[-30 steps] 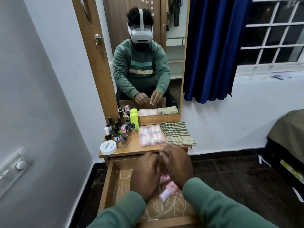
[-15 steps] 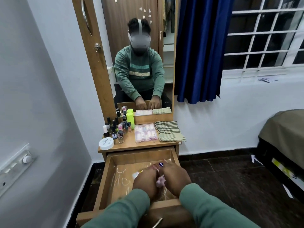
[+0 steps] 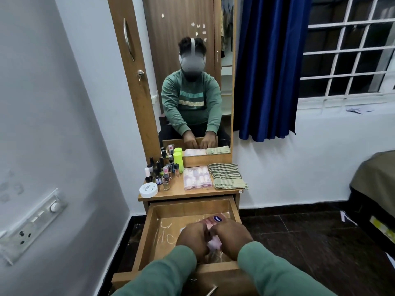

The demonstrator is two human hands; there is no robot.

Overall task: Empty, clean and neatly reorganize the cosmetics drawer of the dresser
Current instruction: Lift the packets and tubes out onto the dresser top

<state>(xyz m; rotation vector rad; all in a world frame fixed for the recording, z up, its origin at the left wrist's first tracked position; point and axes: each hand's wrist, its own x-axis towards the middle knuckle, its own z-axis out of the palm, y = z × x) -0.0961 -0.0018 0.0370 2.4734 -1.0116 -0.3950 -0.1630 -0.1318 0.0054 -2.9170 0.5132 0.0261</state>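
Drawer (image 3: 154, 236): pulled out, lined | left hand (image 3: 193, 239): curled over small pink items (image 3: 214, 244) inside drawer, grip unclear | right hand (image 3: 232, 237): curled beside it, touching the same items, grip unclear | pink tube (image 3: 215, 220): just behind hands | dresser top (image 3: 177, 192): nail polish bottles (image 3: 159, 173), white jar (image 3: 148, 190), clear nail case (image 3: 197, 178), folded checked cloth (image 3: 227, 176).

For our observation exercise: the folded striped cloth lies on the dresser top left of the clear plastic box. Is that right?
Not quite. In the head view the folded striped cloth lies on the dresser top to the right of the clear plastic box, not left.
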